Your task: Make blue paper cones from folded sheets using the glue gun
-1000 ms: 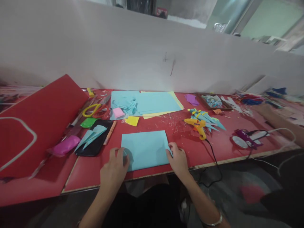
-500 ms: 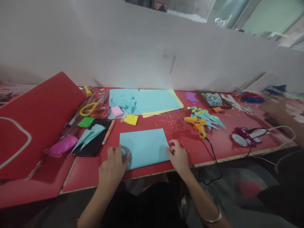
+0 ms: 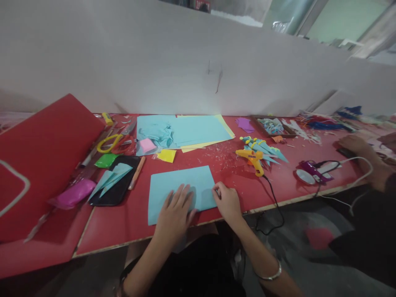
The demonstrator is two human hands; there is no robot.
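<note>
A light blue sheet of paper (image 3: 181, 181), apparently folded, lies flat near the front edge of the red table. Across its lower middle rests my left hand (image 3: 177, 206), palm down with fingers stretched out. My right hand (image 3: 227, 201) is at the sheet's right edge, thumb and finger pinched together on the paper there. Behind the sheet are a yellow paper packet (image 3: 166, 155) and a peach-coloured pen (image 3: 136, 173). To the right lies a yellow hot glue gun (image 3: 252, 159), beside folded blue paper pieces with yellow trim (image 3: 262, 146).
More blue sheets (image 3: 204, 130) lie against the wall. On the left are a black phone (image 3: 116, 194), scissors (image 3: 109, 143), coloured clay packs (image 3: 74, 193) and a red board (image 3: 40, 165). A purple device (image 3: 312, 171) with cords and another person's hand (image 3: 355, 144) are at right.
My left hand has moved from the sheet's left edge rightward onto its middle, flattening out. My right hand stays at the right edge. The view has shifted slightly.
</note>
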